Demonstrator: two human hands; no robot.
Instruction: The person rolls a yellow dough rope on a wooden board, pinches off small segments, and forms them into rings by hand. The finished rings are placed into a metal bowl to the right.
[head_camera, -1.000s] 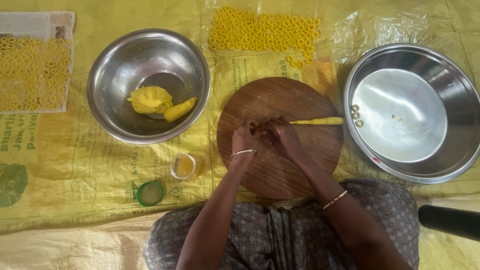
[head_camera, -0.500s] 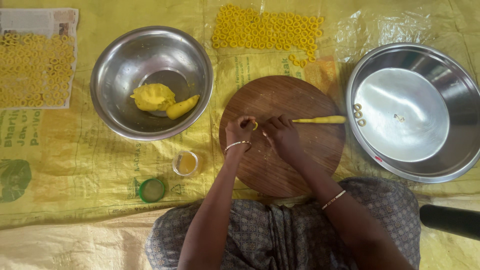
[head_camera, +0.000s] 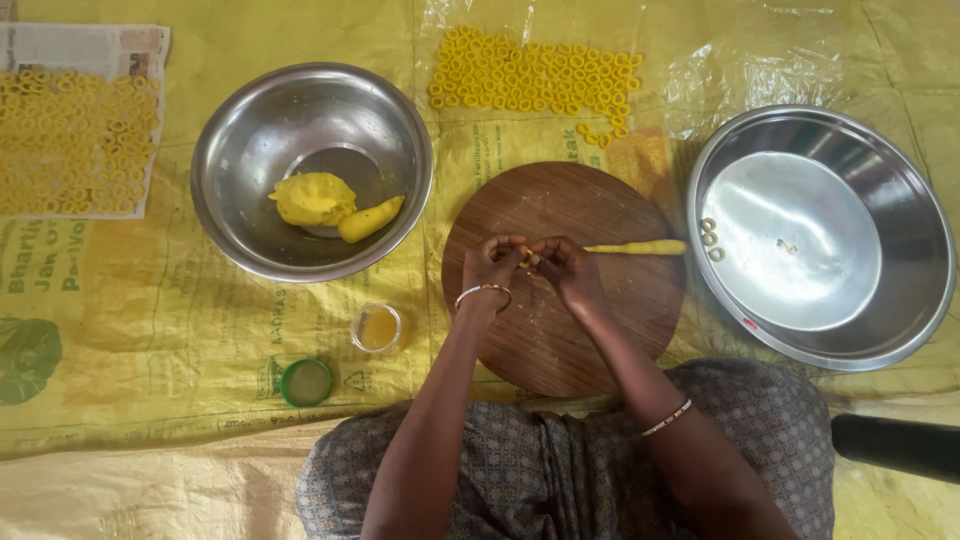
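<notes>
Hands: left hand (head_camera: 492, 265), right hand (head_camera: 566, 268) together, pinching dough bit (head_camera: 527, 258) | over wooden board (head_camera: 600, 320)

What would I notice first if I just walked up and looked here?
Two hands, left hand and right hand, pinch a bit of yellow dough over a round wooden board. Shiny steel bowls sit on both sides, the left bowl holding dough lumps. Rows of little dough rings lie beyond the board.

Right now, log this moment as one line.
left hand: pinching dough piece | right hand: pinching same piece | dough rope: lying on round wooden board | three rings: on right bowl's rim
</notes>
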